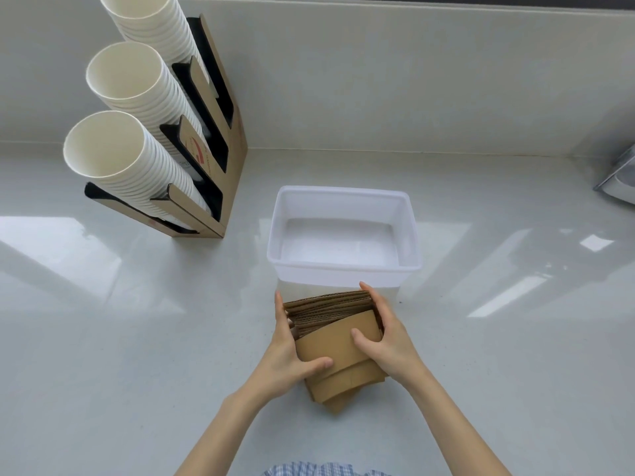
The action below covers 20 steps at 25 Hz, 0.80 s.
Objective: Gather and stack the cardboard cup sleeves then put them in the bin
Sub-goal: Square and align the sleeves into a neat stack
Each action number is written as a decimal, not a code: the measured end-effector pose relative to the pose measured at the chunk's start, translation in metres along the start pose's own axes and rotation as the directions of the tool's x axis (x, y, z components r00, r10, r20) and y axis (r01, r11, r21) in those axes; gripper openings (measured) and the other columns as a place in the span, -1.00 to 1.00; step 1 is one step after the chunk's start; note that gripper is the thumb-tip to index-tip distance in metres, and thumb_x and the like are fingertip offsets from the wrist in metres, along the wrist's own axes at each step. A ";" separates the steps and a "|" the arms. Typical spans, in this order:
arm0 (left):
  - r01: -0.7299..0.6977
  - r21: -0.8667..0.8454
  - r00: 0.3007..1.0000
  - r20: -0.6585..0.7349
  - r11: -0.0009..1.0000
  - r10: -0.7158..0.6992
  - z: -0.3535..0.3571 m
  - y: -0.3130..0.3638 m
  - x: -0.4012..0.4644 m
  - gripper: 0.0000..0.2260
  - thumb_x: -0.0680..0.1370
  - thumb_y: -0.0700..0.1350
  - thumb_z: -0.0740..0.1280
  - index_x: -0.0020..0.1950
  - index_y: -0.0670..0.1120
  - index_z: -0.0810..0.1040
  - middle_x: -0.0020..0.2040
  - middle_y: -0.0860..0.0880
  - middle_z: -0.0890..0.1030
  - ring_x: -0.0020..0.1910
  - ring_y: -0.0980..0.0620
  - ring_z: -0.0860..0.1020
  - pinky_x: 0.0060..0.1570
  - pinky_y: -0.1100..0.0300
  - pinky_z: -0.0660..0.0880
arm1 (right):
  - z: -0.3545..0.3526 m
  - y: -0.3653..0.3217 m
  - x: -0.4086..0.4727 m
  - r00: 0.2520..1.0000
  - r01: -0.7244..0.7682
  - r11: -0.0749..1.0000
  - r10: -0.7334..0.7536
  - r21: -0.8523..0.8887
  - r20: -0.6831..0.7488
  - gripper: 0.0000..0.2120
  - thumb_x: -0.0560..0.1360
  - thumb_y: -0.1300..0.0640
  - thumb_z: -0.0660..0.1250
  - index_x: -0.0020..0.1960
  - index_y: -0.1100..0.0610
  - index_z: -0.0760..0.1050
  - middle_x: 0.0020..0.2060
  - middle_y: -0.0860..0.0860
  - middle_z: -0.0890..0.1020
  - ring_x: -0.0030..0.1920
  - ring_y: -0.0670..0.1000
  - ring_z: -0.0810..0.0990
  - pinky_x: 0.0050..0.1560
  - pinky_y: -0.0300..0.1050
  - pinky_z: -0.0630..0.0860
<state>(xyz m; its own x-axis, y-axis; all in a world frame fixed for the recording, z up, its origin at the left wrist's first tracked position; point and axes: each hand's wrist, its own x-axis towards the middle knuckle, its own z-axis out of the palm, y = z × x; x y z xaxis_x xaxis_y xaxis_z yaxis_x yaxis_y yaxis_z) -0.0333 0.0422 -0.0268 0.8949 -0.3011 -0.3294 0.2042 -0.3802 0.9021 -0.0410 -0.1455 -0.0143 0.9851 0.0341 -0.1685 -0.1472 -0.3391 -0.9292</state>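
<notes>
A stack of brown cardboard cup sleeves [330,341] stands on edge on the white counter, just in front of the bin. My left hand [287,359] grips its left side with the thumb across the front sleeve. On the right side, my right hand [385,341] clasps the stack, fingers over the top edge. A few sleeves [338,389] stick out lower at the front, uneven with the others. The white translucent plastic bin [343,266] sits directly behind the stack with nothing inside.
A cardboard cup dispenser [223,159] with three tilted columns of white paper cups [110,156] stands at the back left. A grey wall runs along the back. A metal object [618,180] shows at the right edge.
</notes>
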 end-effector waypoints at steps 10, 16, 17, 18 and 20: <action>-0.010 0.078 0.999 0.033 0.997 0.008 0.010 -0.006 -0.005 0.23 0.16 0.01 0.58 0.05 0.38 -0.58 0.50 0.03 -0.15 0.46 0.16 -0.02 0.39 0.27 0.03 | 0.002 0.003 -0.002 1.000 -0.022 1.000 0.022 -0.002 -0.012 -0.30 0.42 0.26 0.34 0.25 -0.36 0.10 0.22 -0.30 0.34 0.20 -0.49 0.27 0.17 -0.65 0.20; -0.025 0.256 0.997 0.077 0.966 0.005 0.009 -0.008 -0.008 0.26 0.17 0.07 0.56 0.08 0.25 -0.65 0.51 0.02 -0.21 0.49 0.11 -0.08 0.35 0.33 -0.02 | 0.003 0.004 -0.005 0.998 -0.062 0.998 0.062 0.003 -0.010 -0.29 0.41 0.23 0.35 0.28 -0.33 0.06 0.35 -0.15 0.29 0.35 -0.21 0.25 0.24 -0.60 0.16; -0.027 0.273 0.997 0.071 0.962 0.008 0.009 -0.006 -0.010 0.26 0.17 0.06 0.55 0.09 0.23 -0.65 0.52 0.01 -0.18 0.49 0.11 -0.06 0.34 0.33 -0.01 | 0.003 0.005 -0.005 0.998 -0.062 0.998 0.062 0.005 -0.006 -0.28 0.42 0.24 0.35 0.30 -0.31 0.05 0.36 -0.16 0.27 0.35 -0.21 0.24 0.23 -0.61 0.15; -0.025 0.286 0.998 0.063 0.958 0.008 0.010 -0.005 -0.011 0.25 0.18 0.05 0.55 0.11 0.20 -0.65 0.52 -0.02 -0.14 0.49 0.10 -0.04 0.34 0.34 -0.01 | 0.003 0.005 -0.005 0.998 -0.062 0.998 0.062 0.009 -0.001 -0.27 0.42 0.25 0.35 0.32 -0.27 0.03 0.38 -0.16 0.25 0.37 -0.20 0.23 0.27 -0.56 0.15; -0.026 0.321 0.999 0.042 0.947 0.013 0.011 -0.003 -0.014 0.24 0.20 0.04 0.54 0.15 0.13 -0.62 0.52 -0.05 -0.09 0.49 0.07 0.00 0.31 0.37 0.00 | 0.004 0.005 -0.006 0.998 -0.066 0.998 0.066 0.015 0.012 -0.25 0.42 0.24 0.36 0.36 -0.22 0.01 0.41 -0.15 0.21 0.41 -0.18 0.19 0.37 -0.35 0.13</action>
<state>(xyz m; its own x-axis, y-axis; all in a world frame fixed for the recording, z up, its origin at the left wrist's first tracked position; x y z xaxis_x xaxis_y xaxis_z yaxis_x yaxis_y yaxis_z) -0.0510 0.0381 -0.0282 0.8799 -0.3426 -0.3294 0.0429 -0.6329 0.7730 -0.0478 -0.1436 -0.0188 0.9721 0.0234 -0.2335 -0.2134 -0.3260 -0.9210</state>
